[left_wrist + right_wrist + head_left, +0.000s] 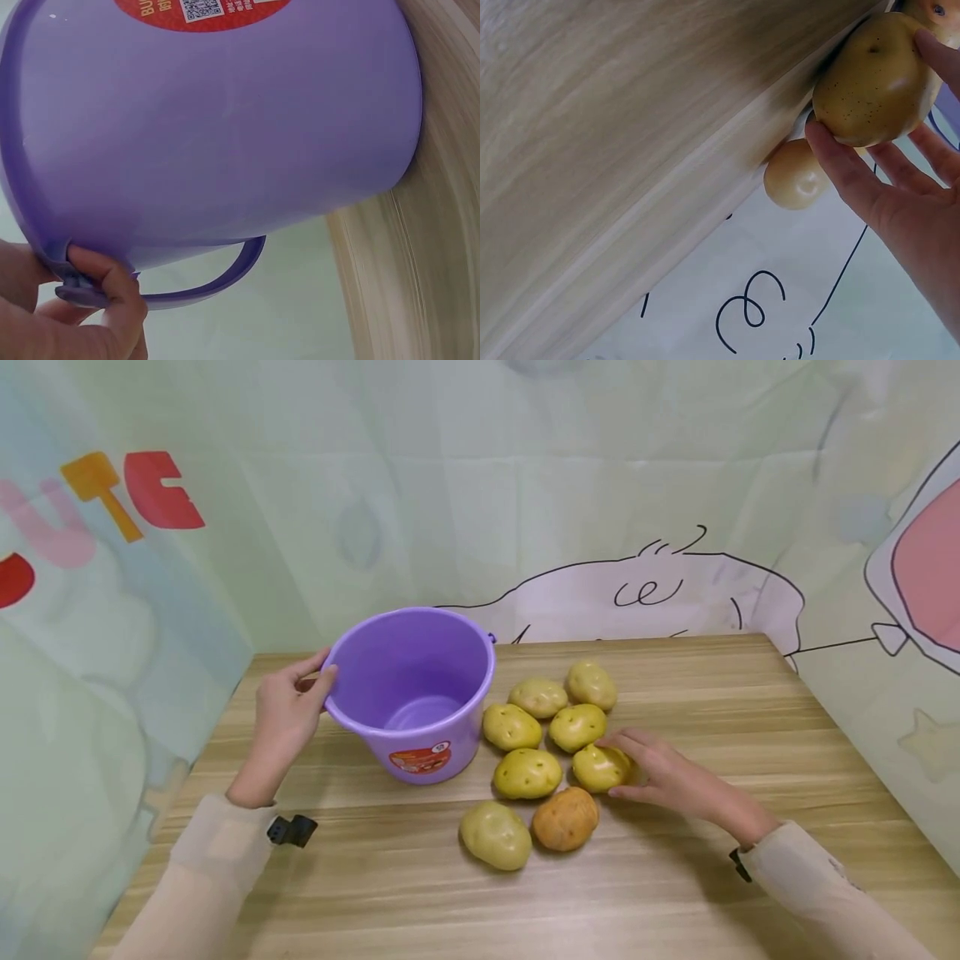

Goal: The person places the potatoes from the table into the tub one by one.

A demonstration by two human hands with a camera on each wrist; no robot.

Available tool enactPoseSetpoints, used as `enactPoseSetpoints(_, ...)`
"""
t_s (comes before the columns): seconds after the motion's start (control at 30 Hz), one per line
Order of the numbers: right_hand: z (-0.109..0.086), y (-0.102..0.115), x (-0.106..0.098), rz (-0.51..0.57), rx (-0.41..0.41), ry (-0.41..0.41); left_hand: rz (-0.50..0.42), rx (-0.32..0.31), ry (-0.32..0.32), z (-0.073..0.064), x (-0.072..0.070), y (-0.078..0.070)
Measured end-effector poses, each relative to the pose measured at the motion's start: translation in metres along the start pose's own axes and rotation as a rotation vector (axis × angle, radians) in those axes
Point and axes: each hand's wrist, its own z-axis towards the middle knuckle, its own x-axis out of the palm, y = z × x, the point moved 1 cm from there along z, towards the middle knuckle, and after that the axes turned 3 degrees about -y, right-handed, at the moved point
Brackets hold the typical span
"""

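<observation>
A purple bucket (420, 718) with a red label stands on the table, its inside bottom showing. My left hand (288, 714) grips its rim on the left, thumb over the edge. In the left wrist view, the fingers of the left hand (90, 307) curl round the rim where the bucket's handle (202, 292) joins. To the right of the bucket lies a group of potatoes. My right hand (667, 777) holds the rightmost yellow potato (598, 768) between thumb and fingers. The right wrist view shows this potato (877, 82) close to the table surface.
Several other potatoes lie close together, among them an orange-brown one (566, 819) and a pale one (495, 836) nearest me. The wooden table (360, 893) ends at a printed cloth backdrop (450, 485) behind and at both sides.
</observation>
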Motion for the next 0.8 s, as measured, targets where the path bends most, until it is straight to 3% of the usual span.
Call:
enactPoseSetpoints(0.33, -0.001, -0.003, 0.002, -0.001, -0.061, -0.03, -0.002, 0.012, 0.003, 0.0, 0.0, 0.0)
enactPoseSetpoints(0.8, -0.004, -0.002, -0.018, 0.096, 0.038, -0.002, -0.036, 0.006, -0.004, -0.002, 0.001, 0.004)
